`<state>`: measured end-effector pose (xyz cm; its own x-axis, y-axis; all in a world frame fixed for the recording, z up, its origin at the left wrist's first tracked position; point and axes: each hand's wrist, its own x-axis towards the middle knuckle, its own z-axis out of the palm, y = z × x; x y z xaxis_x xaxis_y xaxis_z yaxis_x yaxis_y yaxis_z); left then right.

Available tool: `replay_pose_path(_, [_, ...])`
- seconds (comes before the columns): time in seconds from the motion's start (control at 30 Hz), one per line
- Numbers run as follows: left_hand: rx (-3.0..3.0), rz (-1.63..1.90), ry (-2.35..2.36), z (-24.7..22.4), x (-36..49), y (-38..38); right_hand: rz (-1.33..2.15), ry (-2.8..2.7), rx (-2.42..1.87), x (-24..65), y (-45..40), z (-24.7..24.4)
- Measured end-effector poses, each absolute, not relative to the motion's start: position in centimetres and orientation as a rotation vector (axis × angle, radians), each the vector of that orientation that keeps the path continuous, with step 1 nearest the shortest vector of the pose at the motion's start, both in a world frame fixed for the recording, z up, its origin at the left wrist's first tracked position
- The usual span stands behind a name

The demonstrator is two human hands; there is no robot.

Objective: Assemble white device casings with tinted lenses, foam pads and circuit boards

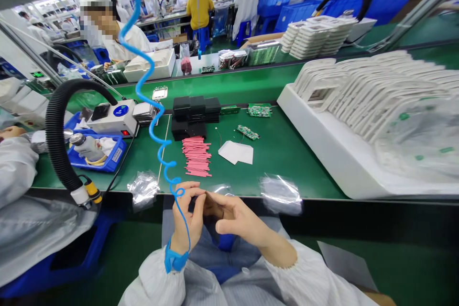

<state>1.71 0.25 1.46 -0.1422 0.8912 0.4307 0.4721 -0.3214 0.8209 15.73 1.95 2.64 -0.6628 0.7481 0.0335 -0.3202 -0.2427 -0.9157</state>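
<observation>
Both of my hands meet over my lap at the front edge of the green table. My left hand (190, 217), with a blue strap (175, 258) at its wrist, pinches the upper edge of a thin dark sheet (212, 206). From the other side my right hand (242, 220) grips the same dark sheet, its thumb bent inward. Beyond them lie a stack of pink strips (197, 157), black blocks (196, 114), a white paper piece (236, 152) and a green circuit board (247, 132). Clear plastic film (280, 193) hangs over the table edge.
A white foam tray (313, 153) full of white frames stands right. At left are a black hose (59, 129), a blue tray (114, 155) and a co-worker's sleeve (16, 162). A blue coiled cord (145, 69) runs down to my left wrist.
</observation>
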Motion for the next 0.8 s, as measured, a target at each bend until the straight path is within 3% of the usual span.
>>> replay_pose_path(0.13, [1.861, 1.435, 1.506, 1.34, 1.56, 0.25, 1.795, -1.356, -0.725, 15.7, 1.82, 2.5])
replay_pose_path(0.4, [1.777, 1.457, 1.547, 1.24, 1.47, 0.45, 1.943, -1.281, -0.521, 15.54, 2.08, 2.7])
replay_pose_path(0.8, [1.864, 1.519, 1.569, 1.35, 1.57, 0.2, 1.835, -1.432, -0.694, 15.7, 1.83, 3.42])
